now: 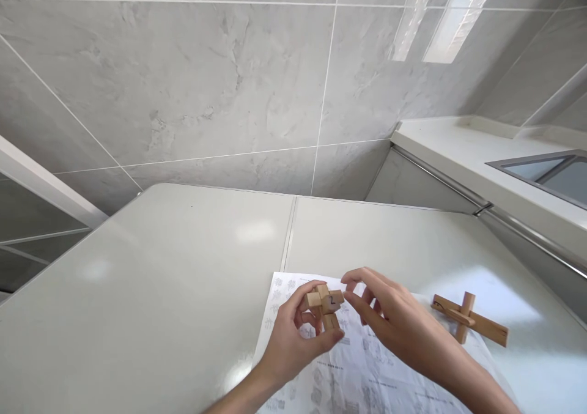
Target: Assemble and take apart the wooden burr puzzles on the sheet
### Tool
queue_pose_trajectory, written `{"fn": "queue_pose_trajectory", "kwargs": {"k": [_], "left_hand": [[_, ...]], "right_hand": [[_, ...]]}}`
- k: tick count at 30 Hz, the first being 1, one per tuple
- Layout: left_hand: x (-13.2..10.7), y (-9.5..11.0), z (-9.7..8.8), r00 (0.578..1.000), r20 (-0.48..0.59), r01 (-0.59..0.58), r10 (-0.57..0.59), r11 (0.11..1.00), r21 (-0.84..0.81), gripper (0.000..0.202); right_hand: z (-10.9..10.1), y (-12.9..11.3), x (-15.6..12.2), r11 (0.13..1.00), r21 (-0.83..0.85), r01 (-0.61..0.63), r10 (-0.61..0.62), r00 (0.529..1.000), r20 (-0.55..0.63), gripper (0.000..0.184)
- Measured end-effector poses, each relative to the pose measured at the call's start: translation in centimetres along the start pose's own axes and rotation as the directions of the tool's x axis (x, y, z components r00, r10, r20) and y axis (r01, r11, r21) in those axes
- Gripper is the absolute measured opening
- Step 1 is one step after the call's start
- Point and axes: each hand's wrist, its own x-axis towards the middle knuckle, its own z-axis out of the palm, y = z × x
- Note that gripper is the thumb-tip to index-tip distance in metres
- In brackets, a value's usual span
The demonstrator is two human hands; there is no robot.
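A small wooden interlocking puzzle [326,303] made of crossed blocks, with a dark mark like a "2" on one end, is gripped between the thumb and fingers of my left hand [296,331]. My right hand [383,298] is just to the right of it, thumb and fingers apart, with its fingertips very near the block marked "2"; whether they touch it is hard to tell. Beneath both hands lies a white printed sheet [321,380] with small grey diagrams of puzzle shapes and lines of text.
A second wooden puzzle [483,325], shaped like a cross of flat bars and a stick, lies right of my right forearm. The pale glossy table [160,292] has a seam across it. Behind stands a grey tiled wall [206,84]; a white counter [458,139] borders the right.
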Motion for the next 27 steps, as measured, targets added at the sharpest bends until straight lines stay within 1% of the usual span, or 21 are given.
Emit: {"fn": "queue_pose_trajectory", "kwargs": {"k": [4, 6, 9, 13, 17, 19, 23, 27], "left_hand": [[0.4, 0.2, -0.3, 0.993, 0.119, 0.037, -0.013, 0.978, -0.203, 0.057], [0.6, 0.1, -0.5, 0.988, 0.158, 0.039, 0.002, 0.967, -0.252, 0.058], [0.7, -0.2, -0.6, 0.988, 0.157, 0.035, 0.007, 0.965, -0.261, 0.06], [0.7, -0.3, -0.8, 0.989, 0.147, 0.041, 0.003, 0.956, -0.291, 0.063], [0.6, 0.0, -1.0, 0.981, 0.194, 0.091, -0.023, 0.933, -0.349, 0.059], [0.6, 0.2, -1.0, 0.977, 0.212, 0.114, -0.037, 0.924, -0.364, 0.058], [0.7, 0.4, -1.1, 0.967, 0.254, 0.129, -0.03, 0.914, -0.385, 0.057], [0.7, 0.6, -1.0, 0.957, 0.291, 0.122, 0.0, 0.908, -0.401, 0.058]], "right_hand": [[0.4, 0.3, 0.1, 0.998, 0.025, 0.063, -0.064, 0.996, 0.059, 0.022], [0.7, 0.1, 0.2, 0.997, 0.032, 0.065, -0.067, 0.994, 0.087, 0.023], [1.0, -0.1, 0.5, 0.998, 0.017, 0.059, -0.06, 0.993, 0.097, 0.029], [1.0, -0.2, 0.6, 0.996, -0.008, 0.084, -0.083, 0.992, 0.092, 0.035], [0.8, -0.4, 0.4, 0.997, 0.018, 0.074, -0.076, 0.989, 0.126, 0.043], [0.8, -0.7, 0.4, 0.996, 0.03, 0.089, -0.093, 0.986, 0.137, 0.046], [0.9, -1.3, 0.4, 0.987, 0.099, 0.124, -0.138, 0.979, 0.147, 0.052], [1.0, -1.7, 0.5, 0.981, 0.183, 0.071, -0.104, 0.979, 0.176, 0.057]]}}
